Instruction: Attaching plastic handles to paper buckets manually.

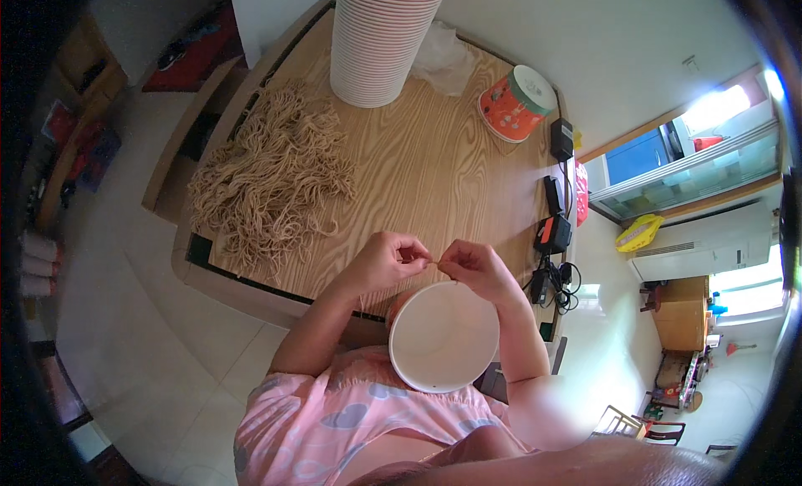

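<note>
My left hand and my right hand meet fingertip to fingertip over the near edge of the wooden table. Both pinch something very thin between thumb and fingers; it is too small to make out. Just below my hands an empty white paper bowl with an orange outside rests against my lap. A big heap of tan string-like strands lies on the table to the left of my hands.
A tall stack of white paper bowls stands at the far side, with a crumpled clear plastic bag beside it. An orange lidded bowl lies on its side at the right. Black chargers and cables line the right edge.
</note>
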The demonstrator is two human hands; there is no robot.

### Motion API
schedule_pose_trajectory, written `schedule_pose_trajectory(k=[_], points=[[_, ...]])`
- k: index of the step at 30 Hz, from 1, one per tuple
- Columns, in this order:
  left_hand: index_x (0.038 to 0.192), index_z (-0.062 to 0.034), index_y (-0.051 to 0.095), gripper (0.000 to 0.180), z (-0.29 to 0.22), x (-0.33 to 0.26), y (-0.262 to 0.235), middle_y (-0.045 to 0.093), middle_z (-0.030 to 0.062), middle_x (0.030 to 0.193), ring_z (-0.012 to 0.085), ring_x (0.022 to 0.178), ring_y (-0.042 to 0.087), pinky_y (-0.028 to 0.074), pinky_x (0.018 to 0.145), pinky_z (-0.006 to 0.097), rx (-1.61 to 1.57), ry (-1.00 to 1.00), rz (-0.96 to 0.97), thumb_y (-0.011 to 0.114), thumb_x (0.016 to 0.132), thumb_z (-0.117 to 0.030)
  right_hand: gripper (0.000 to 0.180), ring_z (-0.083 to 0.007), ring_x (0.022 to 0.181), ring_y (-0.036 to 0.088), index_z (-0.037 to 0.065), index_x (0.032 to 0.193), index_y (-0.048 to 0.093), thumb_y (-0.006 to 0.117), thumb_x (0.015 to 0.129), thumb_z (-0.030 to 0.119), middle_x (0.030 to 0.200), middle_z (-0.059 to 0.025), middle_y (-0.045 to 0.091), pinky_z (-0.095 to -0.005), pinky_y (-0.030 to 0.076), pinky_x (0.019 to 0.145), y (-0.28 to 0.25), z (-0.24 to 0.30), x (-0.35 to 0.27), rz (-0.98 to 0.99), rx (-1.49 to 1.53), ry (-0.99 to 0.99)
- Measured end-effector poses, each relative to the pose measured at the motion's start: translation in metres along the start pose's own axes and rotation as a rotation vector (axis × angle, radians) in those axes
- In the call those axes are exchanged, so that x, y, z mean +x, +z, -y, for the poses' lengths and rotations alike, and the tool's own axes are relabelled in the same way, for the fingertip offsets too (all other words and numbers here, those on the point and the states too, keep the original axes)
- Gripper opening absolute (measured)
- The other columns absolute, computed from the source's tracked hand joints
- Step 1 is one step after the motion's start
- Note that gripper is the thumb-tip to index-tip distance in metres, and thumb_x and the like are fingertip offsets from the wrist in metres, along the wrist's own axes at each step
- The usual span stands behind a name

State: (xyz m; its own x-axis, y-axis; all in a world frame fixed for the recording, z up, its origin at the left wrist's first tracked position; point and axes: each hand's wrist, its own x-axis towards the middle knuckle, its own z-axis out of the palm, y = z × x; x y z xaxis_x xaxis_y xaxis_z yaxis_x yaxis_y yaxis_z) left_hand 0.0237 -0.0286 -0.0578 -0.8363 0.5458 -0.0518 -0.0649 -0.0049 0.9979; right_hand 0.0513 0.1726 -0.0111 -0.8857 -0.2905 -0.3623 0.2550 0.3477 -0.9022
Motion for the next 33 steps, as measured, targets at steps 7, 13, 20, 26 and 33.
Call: schedule_pose_trajectory(k=[7, 13, 20, 26, 33], points=[[0.086, 0.0009, 0.066, 0.012, 0.013, 0.004, -0.004, 0.066, 0.0049, 0.075, 0.0083, 0.071, 0.06, 0.049, 0.067, 0.024, -0.025, 0.001, 0.017, 0.065, 0.08, -0.009, 0.006, -0.0008, 0.061, 0.046, 0.003, 0.081, 0.059, 0.061, 0.084, 0.007, 0.068, 0.0057, 0.052, -0.0169, 0.036, 0.051, -0.003, 0.0, 0.007, 0.045, -0.005, 0.039], [0.085, 0.001, 0.065, 0.013, 0.018, 0.013, 0.001, 0.066, 0.0041, 0.075, 0.008, 0.07, 0.059, 0.048, 0.065, 0.023, -0.056, -0.037, 0.001, 0.063, 0.084, -0.012, 0.006, -0.0037, 0.062, 0.048, 0.002, 0.085, 0.057, 0.06, 0.085, 0.007, 0.069, 0.003, 0.052, -0.0192, 0.038, 0.054, -0.005, 0.004, 0.02, 0.128, 0.04, 0.059], [0.086, -0.0009, 0.063, 0.012, 0.03, 0.009, 0.004, 0.064, 0.0032, 0.076, 0.0076, 0.07, 0.058, 0.048, 0.066, 0.023, -0.234, -0.06, -0.041, 0.062, 0.085, -0.013, 0.01, -0.0069, 0.064, 0.05, 0.002, 0.086, 0.056, 0.06, 0.087, 0.011, 0.072, -0.0001, 0.054, -0.0205, 0.04, 0.056, -0.005, -0.022, 0.024, 0.062, 0.286, -0.105], [0.086, -0.0022, 0.063, 0.009, 0.028, 0.011, 0.016, 0.064, 0.0022, 0.077, 0.0068, 0.07, 0.057, 0.047, 0.065, 0.022, -0.124, 0.026, -0.036, 0.064, 0.083, -0.01, 0.012, -0.0065, 0.065, 0.05, 0.005, 0.086, 0.055, 0.059, 0.088, 0.016, 0.072, 0.0009, 0.054, -0.0195, 0.039, 0.056, 0.002, -0.03, 0.02, 0.048, 0.571, 0.012], [0.086, -0.0023, 0.064, 0.008, 0.023, 0.013, 0.017, 0.063, 0.0004, 0.077, 0.0055, 0.069, 0.057, 0.047, 0.064, 0.022, -0.177, 0.113, -0.171, 0.064, 0.083, -0.01, 0.013, -0.005, 0.06, 0.048, 0.006, 0.085, 0.056, 0.059, 0.089, 0.018, 0.07, 0.0029, 0.053, -0.0187, 0.037, 0.052, 0.004, -0.026, 0.018, 0.09, 0.565, 0.042]])
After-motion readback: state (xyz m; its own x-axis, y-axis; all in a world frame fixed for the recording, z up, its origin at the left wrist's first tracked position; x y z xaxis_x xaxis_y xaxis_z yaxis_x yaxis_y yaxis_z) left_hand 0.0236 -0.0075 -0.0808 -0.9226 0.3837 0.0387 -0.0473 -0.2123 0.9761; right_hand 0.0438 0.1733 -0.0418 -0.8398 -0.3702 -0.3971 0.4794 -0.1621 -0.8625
